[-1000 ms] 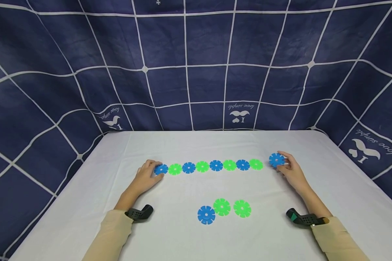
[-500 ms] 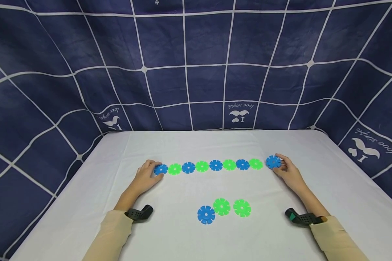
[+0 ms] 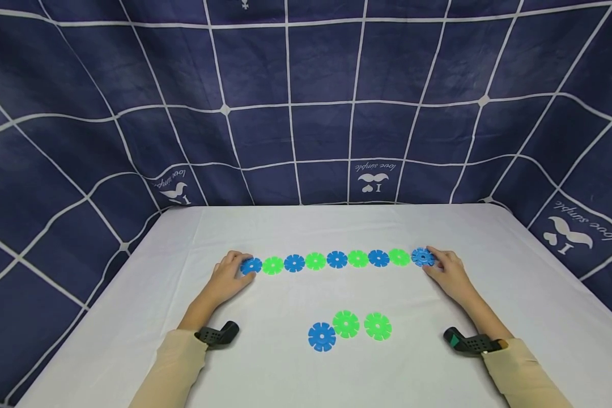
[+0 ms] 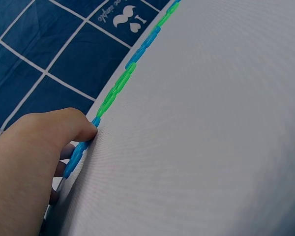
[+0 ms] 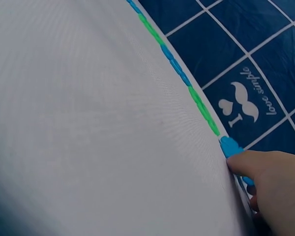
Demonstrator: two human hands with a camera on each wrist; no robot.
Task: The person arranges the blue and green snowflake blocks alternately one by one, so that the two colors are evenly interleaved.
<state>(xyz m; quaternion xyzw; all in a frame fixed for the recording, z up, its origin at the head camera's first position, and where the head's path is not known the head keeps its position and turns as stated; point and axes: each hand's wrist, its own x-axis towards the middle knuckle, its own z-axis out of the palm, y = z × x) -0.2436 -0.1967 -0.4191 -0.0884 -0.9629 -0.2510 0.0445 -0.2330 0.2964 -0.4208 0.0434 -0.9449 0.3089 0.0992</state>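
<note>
A row of notched plastic discs, alternating blue and green, runs across the white table (image 3: 336,292). At the row's left end my left hand (image 3: 228,277) grips a blue disc (image 3: 251,265) between thumb and fingers; its thumb covers part of that disc in the left wrist view. My right hand (image 3: 451,276) pinches another blue disc (image 3: 422,256) at the right end, right beside a green disc (image 3: 400,257). In the right wrist view this blue disc (image 5: 231,146) is slightly tilted, its lower part hidden behind the thumb.
Nearer the front lie a loose blue disc (image 3: 322,337) and two loose green ones, the left green disc (image 3: 345,324) close against the blue. A dark blue grid-patterned cloth (image 3: 326,136) hangs behind the table and along its sides.
My right hand has moved left and slightly toward me, bringing its blue disc down to the row's right end beside the last green one. My left hand stays where it was.
</note>
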